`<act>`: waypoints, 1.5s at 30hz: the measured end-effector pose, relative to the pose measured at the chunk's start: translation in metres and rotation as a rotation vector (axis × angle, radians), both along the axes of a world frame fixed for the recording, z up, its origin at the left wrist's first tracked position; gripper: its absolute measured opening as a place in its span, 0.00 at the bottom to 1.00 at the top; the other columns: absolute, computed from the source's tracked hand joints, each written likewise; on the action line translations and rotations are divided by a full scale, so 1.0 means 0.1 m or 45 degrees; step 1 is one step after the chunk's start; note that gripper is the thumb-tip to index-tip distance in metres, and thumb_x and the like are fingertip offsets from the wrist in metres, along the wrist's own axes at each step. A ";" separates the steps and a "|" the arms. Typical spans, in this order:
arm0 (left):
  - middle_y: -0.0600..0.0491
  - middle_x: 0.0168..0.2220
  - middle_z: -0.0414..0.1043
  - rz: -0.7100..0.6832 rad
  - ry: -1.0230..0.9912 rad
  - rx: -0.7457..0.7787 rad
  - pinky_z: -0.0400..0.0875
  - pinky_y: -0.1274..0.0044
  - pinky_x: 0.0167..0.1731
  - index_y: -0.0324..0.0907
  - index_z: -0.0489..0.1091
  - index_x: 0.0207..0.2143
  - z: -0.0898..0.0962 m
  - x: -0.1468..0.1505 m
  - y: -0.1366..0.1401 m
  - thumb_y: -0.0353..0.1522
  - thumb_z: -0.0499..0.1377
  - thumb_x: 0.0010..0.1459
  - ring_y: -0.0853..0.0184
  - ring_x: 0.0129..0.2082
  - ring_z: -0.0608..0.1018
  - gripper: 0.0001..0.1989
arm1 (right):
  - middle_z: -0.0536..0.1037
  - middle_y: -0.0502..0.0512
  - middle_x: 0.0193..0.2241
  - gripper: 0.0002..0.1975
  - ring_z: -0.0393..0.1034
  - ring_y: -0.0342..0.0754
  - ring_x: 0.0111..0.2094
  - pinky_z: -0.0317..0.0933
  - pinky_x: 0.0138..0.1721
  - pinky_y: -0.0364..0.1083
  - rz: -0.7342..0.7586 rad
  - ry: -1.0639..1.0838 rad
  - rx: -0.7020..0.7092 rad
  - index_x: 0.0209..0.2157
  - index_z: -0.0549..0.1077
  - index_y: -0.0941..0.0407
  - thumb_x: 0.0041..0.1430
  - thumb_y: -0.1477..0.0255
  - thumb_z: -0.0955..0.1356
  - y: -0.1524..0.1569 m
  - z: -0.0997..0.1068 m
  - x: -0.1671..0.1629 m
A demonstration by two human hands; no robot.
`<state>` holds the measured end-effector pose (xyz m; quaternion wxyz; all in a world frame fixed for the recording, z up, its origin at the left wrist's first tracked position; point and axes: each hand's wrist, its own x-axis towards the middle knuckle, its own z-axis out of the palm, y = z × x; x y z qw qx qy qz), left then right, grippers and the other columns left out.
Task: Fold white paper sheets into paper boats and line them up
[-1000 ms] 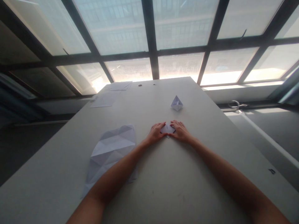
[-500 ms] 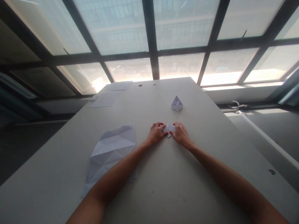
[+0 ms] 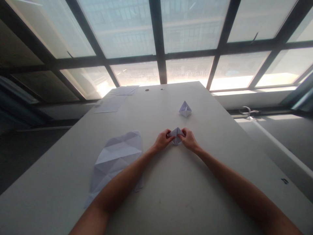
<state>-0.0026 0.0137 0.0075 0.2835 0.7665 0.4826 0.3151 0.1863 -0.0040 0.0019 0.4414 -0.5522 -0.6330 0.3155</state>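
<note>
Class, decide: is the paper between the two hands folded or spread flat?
Folded: the paper forms a small pointed shape with a line down its middle, its sides held by the left hand and right hand.

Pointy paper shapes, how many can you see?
2. The held shape is between the left hand and right hand; the other shape sits on the table beyond them.

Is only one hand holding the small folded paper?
No, the left hand and the right hand pinch opposite sides of the folded paper.
</note>
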 end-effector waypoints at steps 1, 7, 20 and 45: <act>0.54 0.30 0.73 -0.023 -0.119 -0.083 0.69 0.77 0.32 0.39 0.72 0.40 0.02 0.00 0.00 0.46 0.62 0.56 0.67 0.30 0.74 0.20 | 0.73 0.50 0.25 0.13 0.69 0.48 0.27 0.61 0.29 0.44 0.044 0.131 -0.001 0.30 0.67 0.54 0.53 0.60 0.68 0.00 0.02 -0.02; 0.55 0.25 0.72 -0.130 -0.471 -0.369 0.66 0.80 0.24 0.36 0.74 0.35 0.11 0.03 -0.09 0.49 0.66 0.50 0.71 0.23 0.72 0.23 | 0.76 0.50 0.26 0.18 0.68 0.44 0.23 0.62 0.25 0.42 0.169 0.503 -0.128 0.34 0.68 0.55 0.48 0.58 0.73 -0.04 0.11 -0.04; 0.52 0.33 0.76 -0.195 -0.733 -0.480 0.74 0.76 0.32 0.38 0.65 0.47 0.08 0.07 -0.08 0.42 0.74 0.42 0.66 0.31 0.79 0.34 | 0.76 0.50 0.22 0.16 0.69 0.44 0.20 0.62 0.22 0.42 0.151 0.487 -0.116 0.34 0.71 0.57 0.48 0.61 0.73 -0.04 0.06 -0.02; 0.56 0.21 0.64 -0.338 -0.432 -0.666 0.56 0.82 0.20 0.34 0.74 0.29 0.18 0.02 -0.12 0.54 0.61 0.52 0.74 0.20 0.65 0.28 | 0.60 0.45 0.18 0.21 0.51 0.40 0.21 0.46 0.21 0.41 0.418 0.270 -0.155 0.21 0.64 0.56 0.54 0.52 0.66 -0.05 0.14 0.04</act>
